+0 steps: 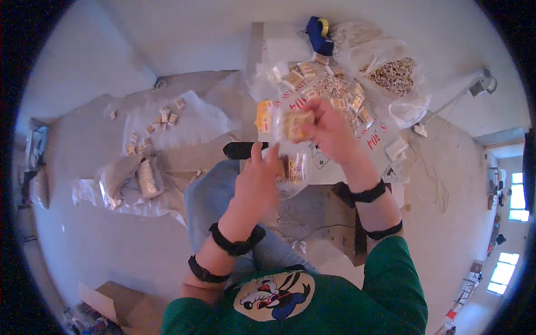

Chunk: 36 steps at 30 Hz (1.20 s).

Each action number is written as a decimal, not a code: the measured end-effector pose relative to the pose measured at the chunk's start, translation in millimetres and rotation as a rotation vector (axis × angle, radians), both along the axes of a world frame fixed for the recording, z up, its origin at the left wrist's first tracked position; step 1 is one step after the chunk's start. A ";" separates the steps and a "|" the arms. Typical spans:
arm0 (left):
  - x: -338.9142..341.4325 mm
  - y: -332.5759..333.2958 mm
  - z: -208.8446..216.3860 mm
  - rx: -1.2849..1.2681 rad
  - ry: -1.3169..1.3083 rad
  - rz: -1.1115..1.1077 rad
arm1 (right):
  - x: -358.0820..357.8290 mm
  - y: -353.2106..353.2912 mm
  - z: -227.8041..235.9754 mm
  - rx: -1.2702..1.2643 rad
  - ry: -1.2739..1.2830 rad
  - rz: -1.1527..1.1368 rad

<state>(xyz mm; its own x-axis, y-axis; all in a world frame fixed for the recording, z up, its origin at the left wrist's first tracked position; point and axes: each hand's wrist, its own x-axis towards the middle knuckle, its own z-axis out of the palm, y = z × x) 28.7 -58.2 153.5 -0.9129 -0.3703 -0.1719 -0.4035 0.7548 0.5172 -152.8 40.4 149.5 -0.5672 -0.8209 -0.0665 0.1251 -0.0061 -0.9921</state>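
Note:
My right hand (334,133) is closed on a small clear plastic packet with a yellowish label (296,125), held above the table and slightly blurred. My left hand (258,178) is just below and to its left, fingers stretched and apart, with nothing seen in them. Beside my left fingers, at the table's near edge, lies a clear bag (297,168) with bundles of thin sticks inside. A stack of yellow printed cards (263,116) sits left of the packet. Beyond my right hand, several filled small packets (358,100) lie over a heap of loose short brown-and-white pieces (334,85).
A large clear bag (393,75) of the same pieces stands at the back right, near a blue tape dispenser (319,36). A lamp on an arm (483,85) reaches in from the right. Plastic sheeting (190,120) with scattered small packets lies at left. An open cardboard box (120,304) is lower left.

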 end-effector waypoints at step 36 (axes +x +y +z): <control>20.4 -8.8 -27.6 0.225 0.258 0.261 | 64.2 9.5 11.4 0.308 1.257 0.327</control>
